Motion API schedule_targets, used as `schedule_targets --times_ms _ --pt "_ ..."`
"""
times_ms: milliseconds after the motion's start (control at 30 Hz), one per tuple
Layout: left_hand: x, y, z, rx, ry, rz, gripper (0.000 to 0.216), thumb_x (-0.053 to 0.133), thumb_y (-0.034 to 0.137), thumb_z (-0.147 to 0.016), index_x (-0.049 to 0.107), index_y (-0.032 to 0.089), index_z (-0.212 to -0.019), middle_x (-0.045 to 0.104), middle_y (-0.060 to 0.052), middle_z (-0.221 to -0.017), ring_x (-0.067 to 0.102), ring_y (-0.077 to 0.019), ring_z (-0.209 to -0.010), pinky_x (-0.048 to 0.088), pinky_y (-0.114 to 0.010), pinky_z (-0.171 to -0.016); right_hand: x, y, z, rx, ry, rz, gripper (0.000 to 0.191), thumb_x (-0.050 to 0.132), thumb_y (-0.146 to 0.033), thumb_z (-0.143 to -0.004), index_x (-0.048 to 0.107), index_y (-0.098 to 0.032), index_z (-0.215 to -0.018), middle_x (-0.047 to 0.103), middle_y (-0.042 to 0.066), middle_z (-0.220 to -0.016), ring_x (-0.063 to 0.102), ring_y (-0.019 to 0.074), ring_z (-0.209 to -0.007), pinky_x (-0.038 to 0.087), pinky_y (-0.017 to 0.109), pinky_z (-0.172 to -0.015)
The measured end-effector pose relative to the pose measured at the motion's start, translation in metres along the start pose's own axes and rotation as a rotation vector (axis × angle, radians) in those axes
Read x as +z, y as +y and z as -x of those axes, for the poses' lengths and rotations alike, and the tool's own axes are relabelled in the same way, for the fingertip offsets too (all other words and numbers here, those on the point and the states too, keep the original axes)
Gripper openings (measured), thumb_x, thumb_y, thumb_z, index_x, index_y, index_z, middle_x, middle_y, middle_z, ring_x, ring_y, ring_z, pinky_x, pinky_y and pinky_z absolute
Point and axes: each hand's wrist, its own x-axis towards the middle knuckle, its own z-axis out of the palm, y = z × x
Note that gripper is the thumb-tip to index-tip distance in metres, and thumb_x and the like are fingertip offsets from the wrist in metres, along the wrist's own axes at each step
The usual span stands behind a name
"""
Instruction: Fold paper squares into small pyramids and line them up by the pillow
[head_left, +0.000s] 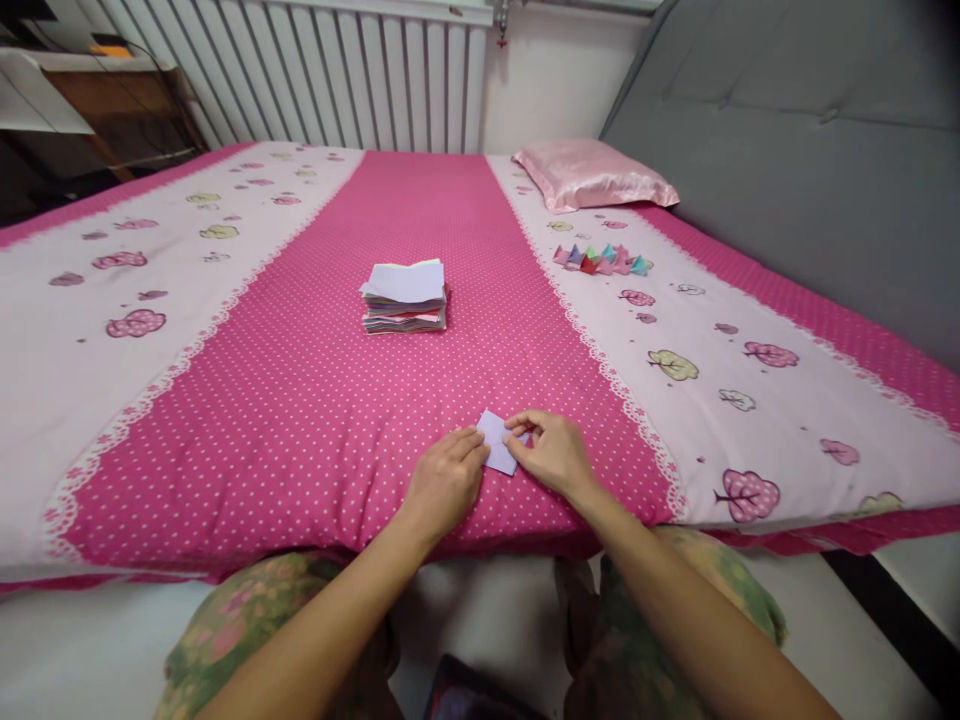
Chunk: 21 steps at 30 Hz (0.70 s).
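A small lavender sheet of origami paper [496, 447], partly folded, lies on the pink bedspread near the bed's front edge. My left hand [448, 474] rests palm down with its fingertips flat on the paper's left side. On the right side, my right hand [551, 450] pinches a flap of the same paper between thumb and fingers. Beyond the hands stands a stack of coloured paper [405, 297] with a pale lavender sheet on top. Farther right sits a group of small folded paper pieces [602, 260] in pink, red, blue, green and purple.
A pink satin pillow [596, 175] lies at the back right by the grey padded headboard [795, 170]. A white radiator [337, 80] runs along the wall behind the bed [300, 420]. At the far left is a wooden table [112, 95]. My knees are against the near side.
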Motion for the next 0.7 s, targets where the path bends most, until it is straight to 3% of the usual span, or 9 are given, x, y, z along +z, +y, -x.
schedule_targets --times_ms 233,700 --pt "0.001 0.0 0.0 0.008 0.013 -0.01 0.022 0.047 0.01 -0.081 0.067 0.011 -0.088 0.071 -0.01 -0.095 0.065 -0.0213 -0.089 0.054 -0.036 -0.083 0.002 -0.015 0.003 0.063 0.045 0.144 0.02 0.064 -0.035 -0.064 0.064 -0.024 -0.08 0.067 -0.002 -0.076 0.06 0.0164 -0.07 0.039 0.025 -0.058" --pt "0.001 0.0 0.0 -0.026 -0.041 0.003 0.021 0.048 0.01 -0.082 0.067 0.013 -0.089 0.07 -0.01 -0.098 0.065 -0.0211 -0.094 0.054 -0.036 -0.085 -0.002 -0.015 -0.001 0.138 0.005 0.088 0.016 0.059 -0.023 -0.064 0.063 -0.023 -0.079 0.066 -0.003 -0.074 0.055 0.0123 -0.059 0.035 0.023 -0.053"
